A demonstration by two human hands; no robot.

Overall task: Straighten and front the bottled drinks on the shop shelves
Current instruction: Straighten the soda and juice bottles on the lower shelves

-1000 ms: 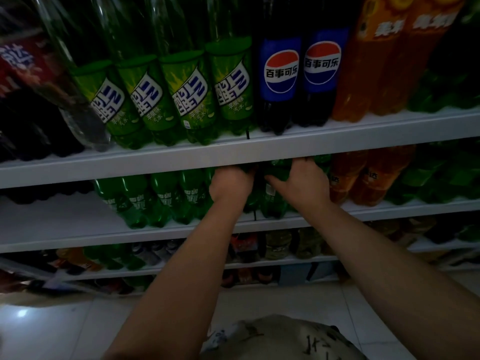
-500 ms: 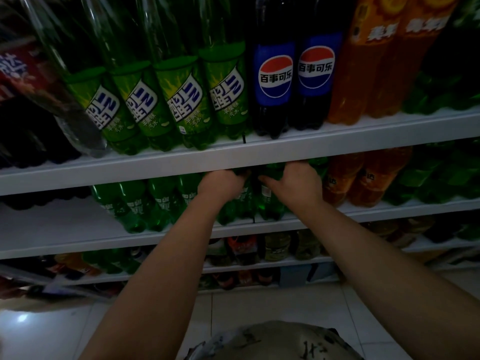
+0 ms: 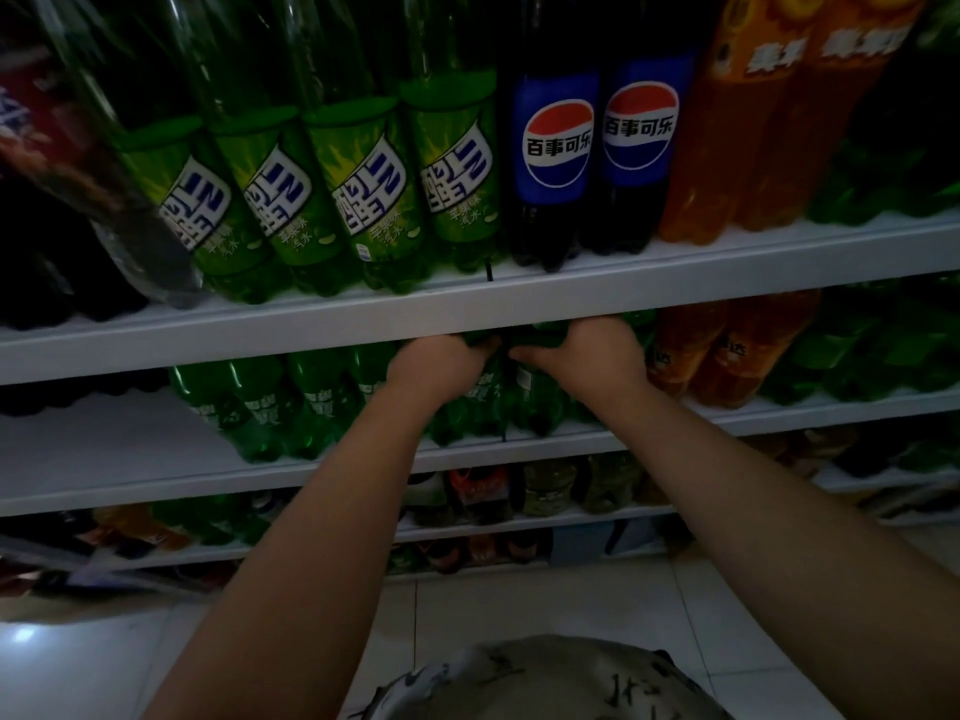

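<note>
A shop, dimly lit, by the look of the drinks aisle. White shelving (image 3: 519, 304) in at least 4 tiers, each packed with rows of one drink side by side. On the top tier 4 large green soda bottles (image 3: 363, 189), 2 Pepsi bottles (image 3: 558, 163) with Chinese labels, then tall orange soda bottles (image 3: 727, 122), labels mostly faced outward. Below, smaller green bottles (image 3: 260, 407) and smaller orange bottles (image 3: 685, 350). Pale tiled floor (image 3: 467, 615) underneath.

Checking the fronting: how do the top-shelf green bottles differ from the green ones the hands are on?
The top-shelf green bottles are larger, with bright lime labels facing out, untouched. The lower green bottles are smaller, their labels dim, and the left hand and right hand grip their tops. Both are green plastic.
</note>
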